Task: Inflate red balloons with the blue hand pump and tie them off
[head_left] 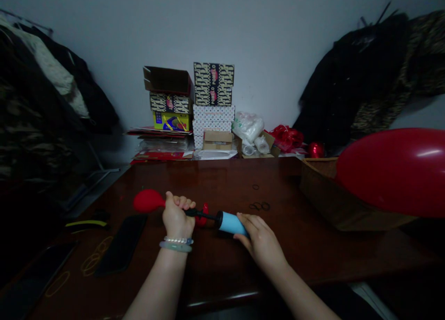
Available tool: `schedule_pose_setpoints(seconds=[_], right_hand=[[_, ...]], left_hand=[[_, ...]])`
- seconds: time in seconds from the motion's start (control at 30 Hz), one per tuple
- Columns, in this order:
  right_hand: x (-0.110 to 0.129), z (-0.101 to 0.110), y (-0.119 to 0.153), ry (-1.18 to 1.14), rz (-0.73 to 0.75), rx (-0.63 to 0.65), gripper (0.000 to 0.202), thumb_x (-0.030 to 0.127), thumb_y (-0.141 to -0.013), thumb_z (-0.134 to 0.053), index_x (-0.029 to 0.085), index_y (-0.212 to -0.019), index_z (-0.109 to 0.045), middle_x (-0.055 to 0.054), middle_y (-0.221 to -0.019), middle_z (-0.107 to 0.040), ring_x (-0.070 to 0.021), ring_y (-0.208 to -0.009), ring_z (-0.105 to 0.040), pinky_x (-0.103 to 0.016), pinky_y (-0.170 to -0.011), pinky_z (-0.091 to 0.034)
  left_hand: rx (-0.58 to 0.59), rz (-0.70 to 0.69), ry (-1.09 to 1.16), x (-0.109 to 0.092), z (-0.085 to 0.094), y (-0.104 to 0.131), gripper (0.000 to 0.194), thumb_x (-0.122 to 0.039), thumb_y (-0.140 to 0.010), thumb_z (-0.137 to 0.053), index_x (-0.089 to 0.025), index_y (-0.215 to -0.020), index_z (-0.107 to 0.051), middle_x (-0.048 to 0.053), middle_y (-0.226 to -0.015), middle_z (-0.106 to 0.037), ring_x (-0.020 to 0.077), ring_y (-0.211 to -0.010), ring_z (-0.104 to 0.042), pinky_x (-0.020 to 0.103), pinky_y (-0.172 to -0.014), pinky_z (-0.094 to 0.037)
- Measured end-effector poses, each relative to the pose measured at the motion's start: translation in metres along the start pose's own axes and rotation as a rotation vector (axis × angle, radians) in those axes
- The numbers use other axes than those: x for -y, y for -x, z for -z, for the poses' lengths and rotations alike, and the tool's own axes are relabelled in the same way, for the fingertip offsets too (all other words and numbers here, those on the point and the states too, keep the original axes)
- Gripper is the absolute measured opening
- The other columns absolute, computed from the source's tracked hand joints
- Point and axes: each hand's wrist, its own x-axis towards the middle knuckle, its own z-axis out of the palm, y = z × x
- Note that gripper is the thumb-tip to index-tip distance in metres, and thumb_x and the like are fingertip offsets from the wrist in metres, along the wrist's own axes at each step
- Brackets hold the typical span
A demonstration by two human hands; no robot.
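A blue hand balloon pump with a black rod lies level above the table, between my two hands. My left hand is closed around its black end, where the neck of a small, partly filled red balloon also sits. My right hand wraps the blue barrel from the right. Some black rod shows between the hands. Just behind the rod is a limp red piece, perhaps another balloon. Fingers hide the nozzle and the balloon's mouth.
A large red balloon rests on a brown basket at the right. Black hair ties lie mid-table. To the left are a dark phone and yellowish rubber bands. Stacked boxes stand at the back.
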Motion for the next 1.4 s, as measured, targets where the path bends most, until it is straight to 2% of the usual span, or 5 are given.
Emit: schedule_pose_setpoints(seconds=[0.13,0.3,0.7,1.13,1.4], right_hand=[[-0.002,0.001,0.001,0.027,0.038,-0.072,0.048,0.026,-0.083,-0.064,0.019,-0.128,-0.051,-0.011,-0.116,-0.062,-0.0251,-0.106,-0.057,-0.042,-0.092,-0.049],[0.002,-0.002,0.005,0.027,0.06,-0.164,0.039,0.026,-0.085,-0.06,0.016,-0.122,-0.052,-0.013,-0.11,-0.062,-0.0261,-0.101,-0.057,-0.045,-0.087,-0.049],[0.013,-0.009,0.012,-0.043,0.048,-0.116,0.031,0.029,-0.086,-0.059,0.016,-0.114,-0.053,-0.013,-0.101,-0.061,-0.0265,-0.094,-0.057,-0.045,-0.081,-0.05],[0.0,0.004,0.001,-0.035,0.067,-0.105,0.043,0.029,-0.083,-0.063,0.019,-0.123,-0.051,-0.012,-0.108,-0.062,-0.0259,-0.101,-0.058,-0.045,-0.086,-0.05],[0.006,0.0,0.008,-0.038,0.042,-0.081,0.035,0.029,-0.083,-0.063,0.017,-0.115,-0.054,-0.012,-0.103,-0.062,-0.0267,-0.095,-0.057,-0.045,-0.082,-0.051]], left_hand=[[-0.001,0.024,0.034,-0.009,0.002,-0.006,0.043,-0.037,-0.091,-0.044,-0.019,-0.056,-0.026,-0.008,-0.044,-0.025,0.0056,-0.035,-0.025,0.02,-0.039,-0.026],[0.027,0.065,0.059,0.0,0.005,-0.005,0.044,-0.039,-0.09,-0.046,-0.019,-0.057,-0.026,-0.008,-0.045,-0.025,0.0055,-0.036,-0.026,0.02,-0.039,-0.028],[0.055,0.122,-0.001,0.035,0.002,0.021,0.045,-0.044,-0.087,-0.052,-0.019,-0.058,-0.029,-0.008,-0.046,-0.026,0.0056,-0.037,-0.026,0.02,-0.04,-0.028],[0.037,0.015,0.021,-0.015,0.002,-0.005,0.046,-0.043,-0.089,-0.048,-0.019,-0.056,-0.026,-0.008,-0.044,-0.024,0.0054,-0.035,-0.025,0.02,-0.039,-0.027],[0.049,0.055,0.024,-0.008,0.005,-0.002,0.046,-0.04,-0.09,-0.047,-0.018,-0.056,-0.026,-0.008,-0.044,-0.024,0.0054,-0.035,-0.024,0.019,-0.039,-0.026]])
